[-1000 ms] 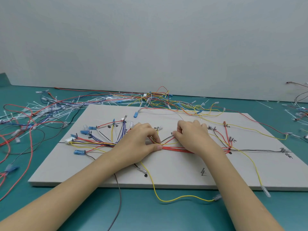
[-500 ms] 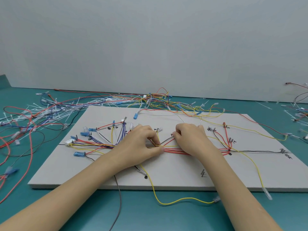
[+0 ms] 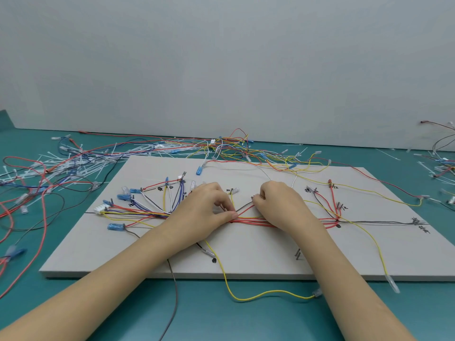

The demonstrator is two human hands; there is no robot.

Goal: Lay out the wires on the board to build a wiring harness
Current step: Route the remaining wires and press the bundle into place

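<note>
Both hands (image 3: 206, 207) (image 3: 278, 205) pinch thin red wires (image 3: 248, 219) on flat board (image 3: 246, 262).

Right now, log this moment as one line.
left hand pinching red wire bundle | right hand gripping same bundle | board | routing ongoing

Both forearms cut off at btm edge; board markings (image 3: 424, 228) too small to read.

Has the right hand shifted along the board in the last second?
Yes, slightly. The right hand has slid left along the red wires, toward the left hand, so the gap between them is narrower and it sits farther from the pegs on the board.
</note>
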